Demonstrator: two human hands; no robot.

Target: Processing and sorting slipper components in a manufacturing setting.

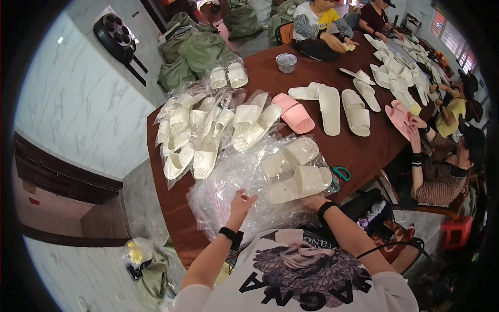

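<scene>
My left hand [241,202] rests with fingers spread on a heap of clear plastic bags [228,182] at the near edge of the dark brown table [358,151]. My right hand [312,199] is mostly hidden under a cream slipper [300,184] and seems to grip its near edge. A second cream slipper [290,157] lies just beyond it on the bags. Each of my wrists wears a black band.
Bagged cream slippers [200,132] are piled at the left. Loose cream slippers [345,110] and a pink one [293,113] lie mid-table. Teal-handled scissors [340,173] lie to the right of my hand. Other people sit along the right and far sides. Green sacks [197,52] stand behind.
</scene>
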